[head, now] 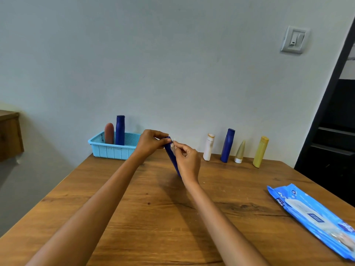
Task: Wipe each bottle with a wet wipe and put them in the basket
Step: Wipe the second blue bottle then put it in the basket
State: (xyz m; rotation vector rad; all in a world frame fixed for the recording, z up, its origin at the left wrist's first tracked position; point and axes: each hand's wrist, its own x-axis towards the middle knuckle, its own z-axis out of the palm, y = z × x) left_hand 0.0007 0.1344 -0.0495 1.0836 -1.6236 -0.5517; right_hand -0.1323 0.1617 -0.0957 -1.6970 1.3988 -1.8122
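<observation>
My left hand (149,143) grips the top of a dark blue bottle (171,154) that leans over the wooden table (153,217). My right hand (187,160) pinches a small wet wipe (173,145) against the bottle's upper side and hides its lower part. A light blue basket (113,148) at the back left holds a brown bottle (109,133) and a blue bottle (120,130), both upright. By the wall to the right stand a white bottle (208,147), another blue bottle (227,145), a small beige tube (240,152) and a yellow bottle (260,152).
A blue pack of wet wipes (311,215) lies at the table's right edge. A dark shelf unit (334,131) stands to the right, and a wooden cabinet (9,135) is at the far left. A light switch (294,39) is on the wall.
</observation>
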